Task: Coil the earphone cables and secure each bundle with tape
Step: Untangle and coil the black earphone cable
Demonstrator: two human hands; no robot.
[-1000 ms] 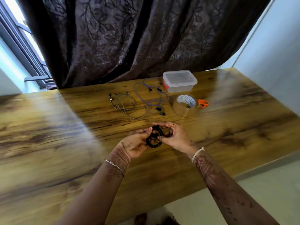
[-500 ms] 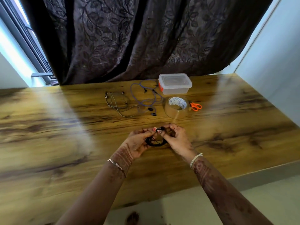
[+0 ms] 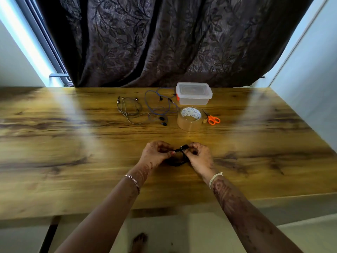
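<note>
Black earphone cable (image 3: 177, 162): coiling step, seemingly near done.
My left hand (image 3: 156, 154) and right hand (image 3: 197, 157) pinch it; tape roll (image 3: 190, 118) next.

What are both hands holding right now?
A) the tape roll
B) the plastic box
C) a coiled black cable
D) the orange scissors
C: the left hand and right hand both pinch the coiled black cable; the tape roll, orange scissors and plastic box lie untouched farther back.
</note>
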